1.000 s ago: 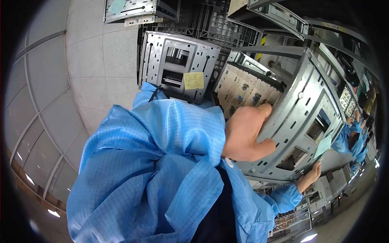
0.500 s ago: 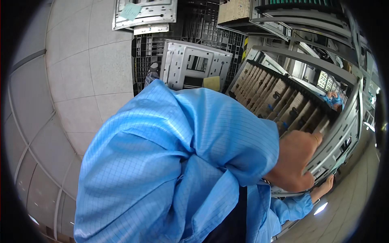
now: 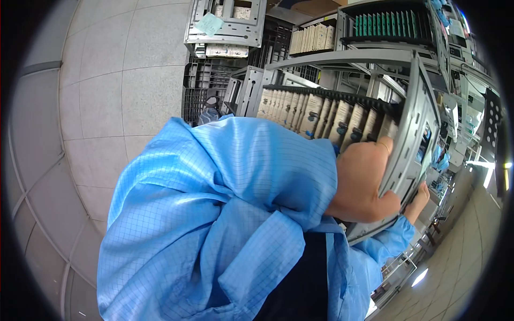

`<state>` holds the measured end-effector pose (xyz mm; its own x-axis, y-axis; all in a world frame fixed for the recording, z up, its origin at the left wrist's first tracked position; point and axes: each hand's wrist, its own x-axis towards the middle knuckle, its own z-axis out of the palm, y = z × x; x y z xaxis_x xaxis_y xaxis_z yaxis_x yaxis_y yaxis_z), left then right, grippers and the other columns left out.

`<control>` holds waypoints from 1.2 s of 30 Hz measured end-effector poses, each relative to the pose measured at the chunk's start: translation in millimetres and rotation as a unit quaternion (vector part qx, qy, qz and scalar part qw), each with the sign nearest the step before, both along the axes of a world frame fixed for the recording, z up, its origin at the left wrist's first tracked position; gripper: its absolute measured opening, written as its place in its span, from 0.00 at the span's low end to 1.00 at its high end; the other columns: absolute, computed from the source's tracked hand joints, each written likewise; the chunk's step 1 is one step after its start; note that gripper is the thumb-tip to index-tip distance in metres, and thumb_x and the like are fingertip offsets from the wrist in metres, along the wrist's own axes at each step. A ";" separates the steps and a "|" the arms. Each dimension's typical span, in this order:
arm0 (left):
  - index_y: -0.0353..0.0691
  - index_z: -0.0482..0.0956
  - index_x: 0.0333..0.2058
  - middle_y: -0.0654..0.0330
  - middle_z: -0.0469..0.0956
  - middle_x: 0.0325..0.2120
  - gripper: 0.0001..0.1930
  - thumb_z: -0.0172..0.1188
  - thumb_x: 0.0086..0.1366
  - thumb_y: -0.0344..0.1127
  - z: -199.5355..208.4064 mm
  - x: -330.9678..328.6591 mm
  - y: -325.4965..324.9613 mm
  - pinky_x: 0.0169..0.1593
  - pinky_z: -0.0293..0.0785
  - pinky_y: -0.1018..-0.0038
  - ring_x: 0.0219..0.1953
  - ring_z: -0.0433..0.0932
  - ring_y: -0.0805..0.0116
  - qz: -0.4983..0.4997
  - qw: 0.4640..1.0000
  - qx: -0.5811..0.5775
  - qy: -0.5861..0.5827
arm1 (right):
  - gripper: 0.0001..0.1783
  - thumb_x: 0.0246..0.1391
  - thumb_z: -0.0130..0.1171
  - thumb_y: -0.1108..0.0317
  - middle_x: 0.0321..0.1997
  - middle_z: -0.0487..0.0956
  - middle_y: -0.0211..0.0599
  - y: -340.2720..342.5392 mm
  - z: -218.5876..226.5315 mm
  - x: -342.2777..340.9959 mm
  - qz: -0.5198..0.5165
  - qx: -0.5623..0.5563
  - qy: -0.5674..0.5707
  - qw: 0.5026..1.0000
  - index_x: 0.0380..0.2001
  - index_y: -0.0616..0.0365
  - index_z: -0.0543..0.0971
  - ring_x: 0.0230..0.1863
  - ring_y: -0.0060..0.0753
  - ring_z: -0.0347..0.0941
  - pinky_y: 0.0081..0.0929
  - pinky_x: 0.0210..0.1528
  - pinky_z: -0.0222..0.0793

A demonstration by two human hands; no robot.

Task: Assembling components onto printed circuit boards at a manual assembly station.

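Note:
A grey metal magazine rack (image 3: 411,125), lifted and tilted, is between my two hands. Pale circuit boards (image 3: 305,115) stand in a row in its black slotted rails. My left hand (image 3: 360,179) reaches over the rack's near side and is closed round its right end, the thumb on the end plate and the fingertips inside by the last boards. On the outer face of that end plate rests my right hand (image 3: 418,201), gripping the edge; its fingers are partly hidden. Blue sleeves cover both forearms.
Another metal rack (image 3: 247,37) with a pale green paper on it stands on the black plastic pallet (image 3: 206,75). At the back, a further rack holds green boards (image 3: 385,25). Pale boards (image 3: 313,39) stand beside them. Tiled floor (image 3: 152,96) lies to the left.
The rack has moved left with both my hands on it and now covers most of the rack behind it on the pallet. My view has shifted slightly.

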<state>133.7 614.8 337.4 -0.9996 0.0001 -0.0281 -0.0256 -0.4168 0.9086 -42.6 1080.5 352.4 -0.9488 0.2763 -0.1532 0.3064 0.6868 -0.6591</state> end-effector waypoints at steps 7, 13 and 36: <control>0.24 0.65 0.35 0.51 0.76 0.19 0.16 0.57 0.48 0.28 25.2 -1.2 -3.7 0.22 0.69 0.74 0.21 0.76 0.70 -0.017 0.997 0.029 -0.068 | 0.20 0.63 0.49 0.61 0.35 0.78 0.32 -23.9 7.0 3.1 -0.010 0.004 -0.025 1.000 0.43 0.71 0.78 0.35 0.22 0.68 0.21 0.41 0.65; 0.24 0.66 0.38 0.52 0.78 0.26 0.15 0.56 0.53 0.27 27.2 -1.3 -2.2 0.27 0.73 0.77 0.25 0.77 0.73 -0.051 0.994 0.042 -0.089 | 0.21 0.63 0.50 0.59 0.39 0.78 0.32 -20.2 6.2 18.5 -0.018 0.025 0.001 1.000 0.45 0.71 0.76 0.38 0.21 0.69 0.21 0.44 0.65; 0.33 0.74 0.41 0.62 0.77 0.33 0.12 0.54 0.66 0.36 65.7 15.0 24.3 0.39 0.69 0.80 0.34 0.74 0.75 0.138 0.981 -0.093 -0.100 | 0.15 0.59 0.53 0.65 0.20 0.65 0.27 91.4 -472.6 254.5 -0.416 -0.505 -0.133 0.745 0.48 0.57 0.74 0.17 0.22 0.55 0.24 0.19 0.52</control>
